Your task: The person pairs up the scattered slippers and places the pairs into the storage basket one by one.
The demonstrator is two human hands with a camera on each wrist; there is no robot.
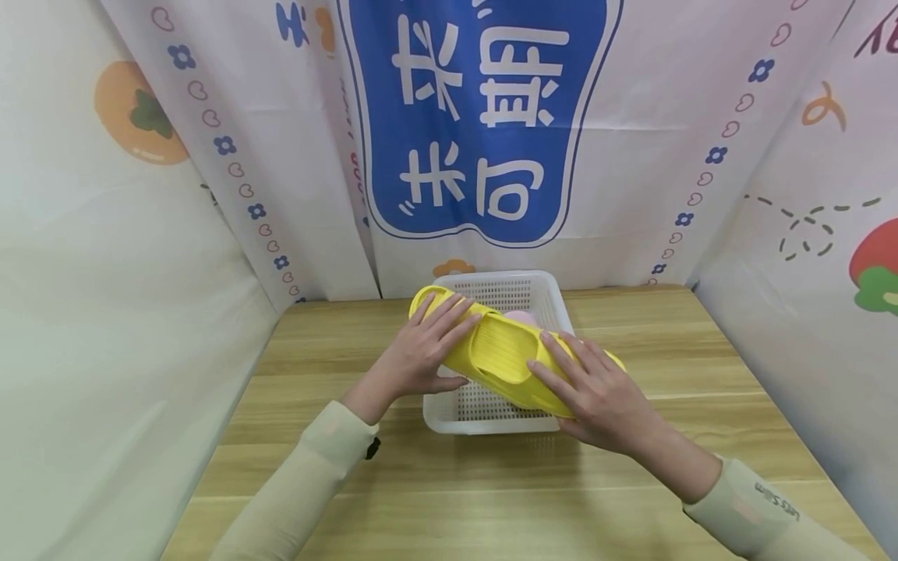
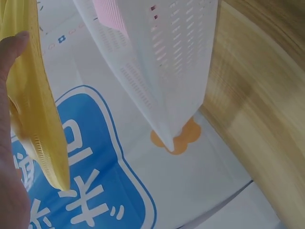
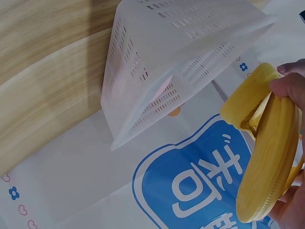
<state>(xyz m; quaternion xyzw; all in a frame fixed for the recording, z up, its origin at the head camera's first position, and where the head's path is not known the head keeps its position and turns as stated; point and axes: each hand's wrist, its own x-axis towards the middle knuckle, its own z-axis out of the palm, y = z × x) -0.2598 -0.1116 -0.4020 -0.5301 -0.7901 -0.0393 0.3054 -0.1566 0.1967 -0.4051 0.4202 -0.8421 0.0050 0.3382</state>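
Observation:
A pair of yellow slippers [image 1: 507, 351], pressed together end to end, is held in both hands above a white plastic basket [image 1: 484, 428]. My left hand [image 1: 424, 351] grips the left end, fingers laid over the top and the thumb low at the near side. Around the right end my right hand [image 1: 603, 393] holds on, its thumb partly hidden below. In the right wrist view the slippers [image 3: 269, 157] show their curved side, apart from the basket's rim. Inside the basket is a pink thing [image 1: 521, 317], mostly covered by the slippers in the head view.
The basket stands on a wood-grain table [image 1: 491, 499] near its back edge. A white printed cloth [image 1: 631, 195] with a blue panel hangs behind it, and similar cloth walls rise at left and right.

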